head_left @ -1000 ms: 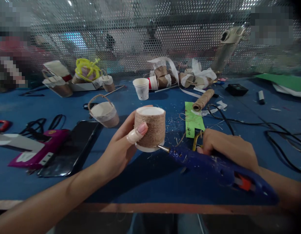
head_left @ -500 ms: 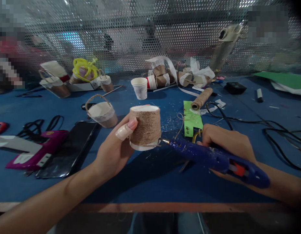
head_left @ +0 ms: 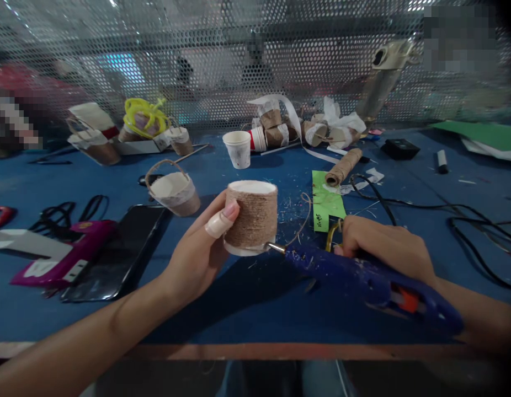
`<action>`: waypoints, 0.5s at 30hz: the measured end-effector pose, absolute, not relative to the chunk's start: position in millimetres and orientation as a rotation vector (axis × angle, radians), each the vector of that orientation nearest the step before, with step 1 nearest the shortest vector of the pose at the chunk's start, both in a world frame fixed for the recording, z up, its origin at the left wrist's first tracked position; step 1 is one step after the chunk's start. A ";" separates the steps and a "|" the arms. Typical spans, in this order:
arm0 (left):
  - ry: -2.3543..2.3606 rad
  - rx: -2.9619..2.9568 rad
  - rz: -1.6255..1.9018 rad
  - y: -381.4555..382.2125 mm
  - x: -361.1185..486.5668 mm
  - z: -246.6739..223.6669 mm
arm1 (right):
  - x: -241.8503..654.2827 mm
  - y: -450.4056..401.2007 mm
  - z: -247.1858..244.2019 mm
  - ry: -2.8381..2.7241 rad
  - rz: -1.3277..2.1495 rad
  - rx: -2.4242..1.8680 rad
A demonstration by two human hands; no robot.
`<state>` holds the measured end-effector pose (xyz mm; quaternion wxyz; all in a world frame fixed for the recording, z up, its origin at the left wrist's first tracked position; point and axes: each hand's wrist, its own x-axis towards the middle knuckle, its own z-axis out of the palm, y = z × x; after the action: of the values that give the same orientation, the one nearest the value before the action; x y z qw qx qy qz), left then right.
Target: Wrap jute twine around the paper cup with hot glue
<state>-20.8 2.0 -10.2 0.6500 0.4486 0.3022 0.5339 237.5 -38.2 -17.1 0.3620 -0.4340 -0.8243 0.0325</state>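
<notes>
My left hand (head_left: 201,248) grips a paper cup (head_left: 252,215) wrapped in brown twine, raised above the blue table. Its thumb has a pale bandage and presses the cup's left side. A white band shows along the cup's lower edge. In my right hand (head_left: 388,245) is a blue glue gun (head_left: 342,273), along with yellow-handled scissors (head_left: 332,234), partly hidden behind the gun. The gun's metal nozzle touches or nearly touches the cup's lower right edge. A loose strand of twine (head_left: 308,212) curls on the table to the right of the cup.
A small twine-handled basket (head_left: 176,193), a phone (head_left: 118,253) and a magenta power strip (head_left: 69,259) lie to the left. Behind are a white paper cup (head_left: 238,149), a twine roll (head_left: 343,167) and a green paper (head_left: 328,201). Black cables (head_left: 446,207) run along the right.
The wrapped cup and my left hand have shifted slightly right. The glue gun has tilted, with its rear end lower and its nozzle against the cup's lower edge.
</notes>
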 end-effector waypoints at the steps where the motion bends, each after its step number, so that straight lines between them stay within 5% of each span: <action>1: 0.693 1.012 1.219 2.1 -20.9 -9.5 | 239.8 -36.9 -17.0 -2.138 0.083 -1.111; 15: 0.670 0.972 1.208 2.0 -17.6 -7.1 | 242.1 -37.5 -16.8 -2.147 0.180 -1.127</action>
<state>-17.6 2.0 -7.1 0.6642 0.4304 0.2964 0.5346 242.1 -37.5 -16.8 0.3474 -0.4347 -0.8280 0.0695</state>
